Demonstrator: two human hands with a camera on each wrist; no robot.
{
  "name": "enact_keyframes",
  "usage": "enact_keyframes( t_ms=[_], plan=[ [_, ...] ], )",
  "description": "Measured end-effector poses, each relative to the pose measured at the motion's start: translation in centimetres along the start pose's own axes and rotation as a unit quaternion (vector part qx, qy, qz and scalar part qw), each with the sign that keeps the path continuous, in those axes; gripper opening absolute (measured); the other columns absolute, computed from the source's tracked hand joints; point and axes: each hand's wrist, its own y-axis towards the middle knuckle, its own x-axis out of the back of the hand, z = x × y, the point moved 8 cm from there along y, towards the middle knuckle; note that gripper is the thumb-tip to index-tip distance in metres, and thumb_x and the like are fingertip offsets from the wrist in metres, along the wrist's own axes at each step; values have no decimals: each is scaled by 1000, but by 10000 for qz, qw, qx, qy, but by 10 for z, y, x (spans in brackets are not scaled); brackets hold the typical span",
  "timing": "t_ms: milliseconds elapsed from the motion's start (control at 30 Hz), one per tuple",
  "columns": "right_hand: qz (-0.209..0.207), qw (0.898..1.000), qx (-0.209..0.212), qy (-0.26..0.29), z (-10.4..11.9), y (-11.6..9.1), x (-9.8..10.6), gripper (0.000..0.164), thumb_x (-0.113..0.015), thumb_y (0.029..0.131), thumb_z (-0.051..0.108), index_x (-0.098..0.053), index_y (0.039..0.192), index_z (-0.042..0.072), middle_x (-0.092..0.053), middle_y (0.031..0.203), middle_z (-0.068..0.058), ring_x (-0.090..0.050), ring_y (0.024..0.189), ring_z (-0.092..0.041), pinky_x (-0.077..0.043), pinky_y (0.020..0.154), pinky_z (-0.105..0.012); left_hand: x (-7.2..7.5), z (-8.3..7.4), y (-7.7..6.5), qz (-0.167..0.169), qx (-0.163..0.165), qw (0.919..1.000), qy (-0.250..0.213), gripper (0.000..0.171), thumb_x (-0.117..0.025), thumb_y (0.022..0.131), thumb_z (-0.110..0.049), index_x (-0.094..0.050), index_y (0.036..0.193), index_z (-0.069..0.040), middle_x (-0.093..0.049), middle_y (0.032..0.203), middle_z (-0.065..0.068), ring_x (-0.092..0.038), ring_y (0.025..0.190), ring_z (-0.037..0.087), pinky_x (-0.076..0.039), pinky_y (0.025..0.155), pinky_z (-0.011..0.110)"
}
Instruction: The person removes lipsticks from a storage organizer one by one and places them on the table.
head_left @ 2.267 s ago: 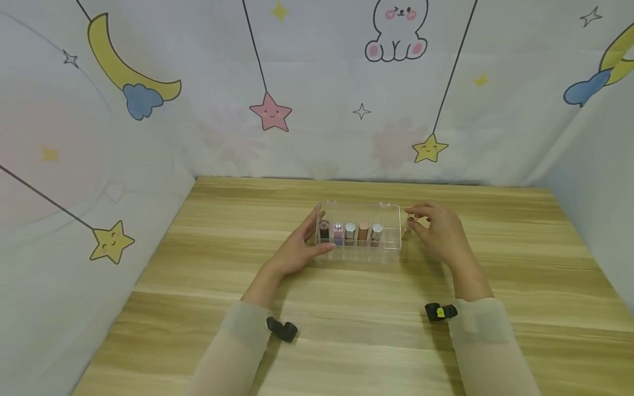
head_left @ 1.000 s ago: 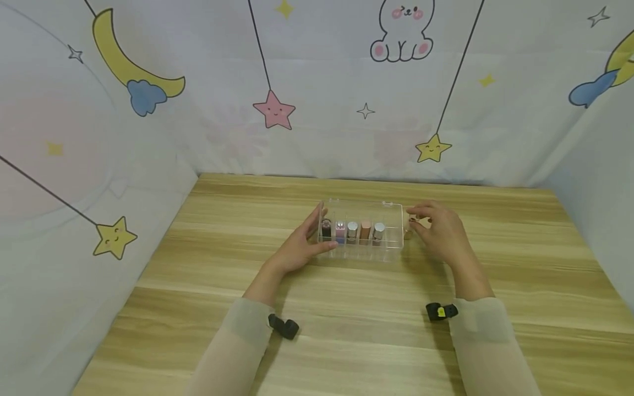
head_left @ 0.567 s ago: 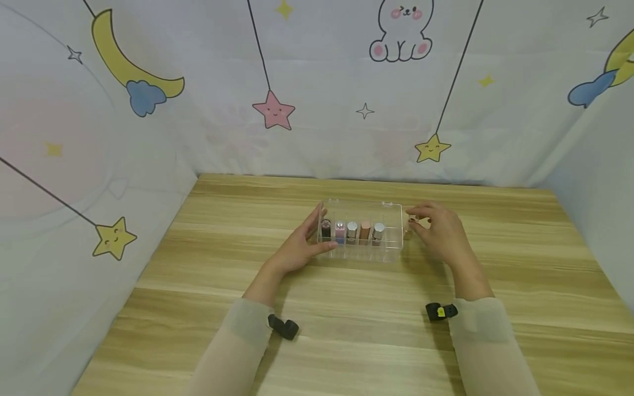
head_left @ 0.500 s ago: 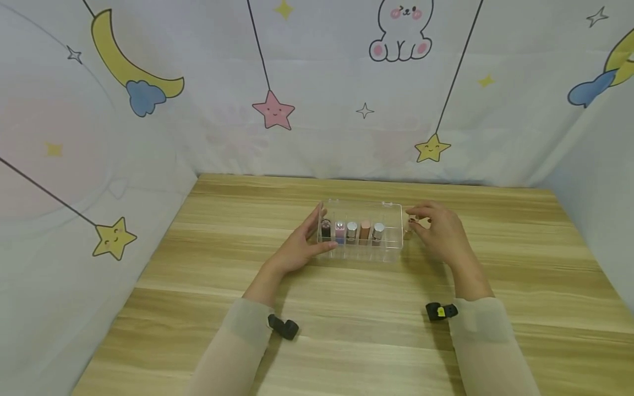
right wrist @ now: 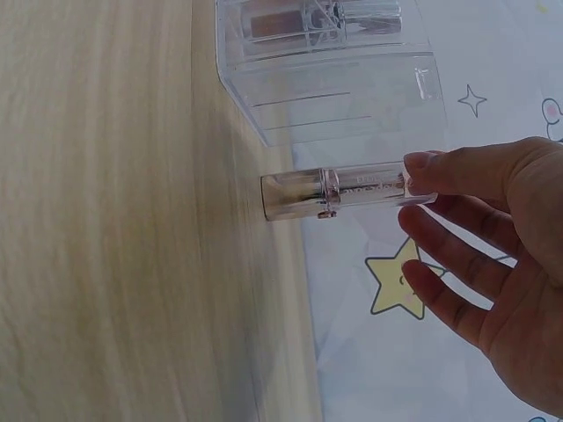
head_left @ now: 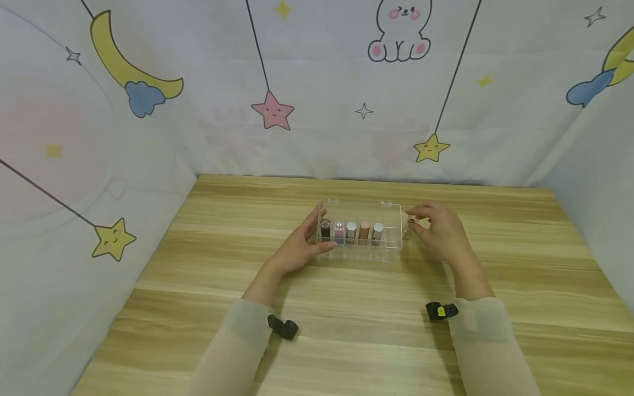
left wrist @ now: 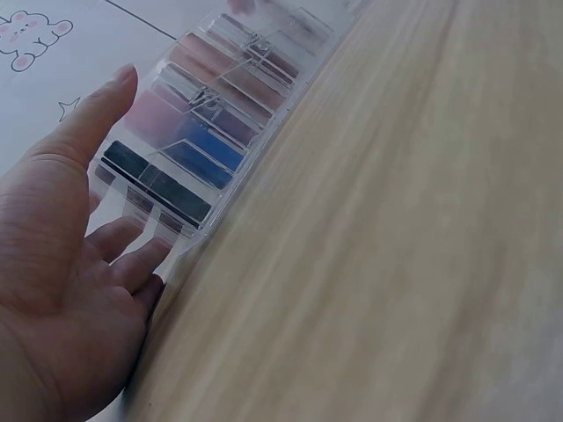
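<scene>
A clear plastic lipstick organizer with dividers stands on the table. My left hand holds its left end, thumb across the front and fingers at the side and back. Upright inside are several lipsticks: a black one, a pink-and-blue one, an orange-brown one and two with silver caps. The compartment at the right end holds no lipstick. Just right of the box, my right hand pinches the top of a clear lipstick tube between thumb and fingers. The tube is upright, its base at the tabletop.
The wooden table extends around the box. A white fabric backdrop with cartoon prints rises behind the table, with sides to left and right. Black wrist devices are worn at both sleeve cuffs.
The head view shifts slightly. Both hands, the organizer and the lipstick tube keep practically the same places.
</scene>
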Motion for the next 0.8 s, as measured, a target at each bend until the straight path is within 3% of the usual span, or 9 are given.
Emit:
enact_keyframes(
  t_ms=[700, 800],
  plan=[
    [-73, 10000, -10, 63, 6, -1, 7, 33, -73, 96, 11, -72, 128, 4, -63, 136, -20, -64, 114, -47, -54, 90, -61, 0, 0, 1, 4, 28, 10000, -21, 104, -79, 90, -48, -5, 163, -51, -21, 173, -11, -18, 161, 21, -21, 130, 48],
    [-146, 9999, 51, 64, 10, -1, 10, 33, -74, 96, 11, -72, 128, 4, -63, 134, -20, -61, 120, -46, -51, 95, -64, 0, 0, 1, 12, 24, 10000, -29, 105, -79, 90, -47, -4, 163, -50, -21, 173, -11, -18, 161, 20, -21, 130, 48]
  ],
)
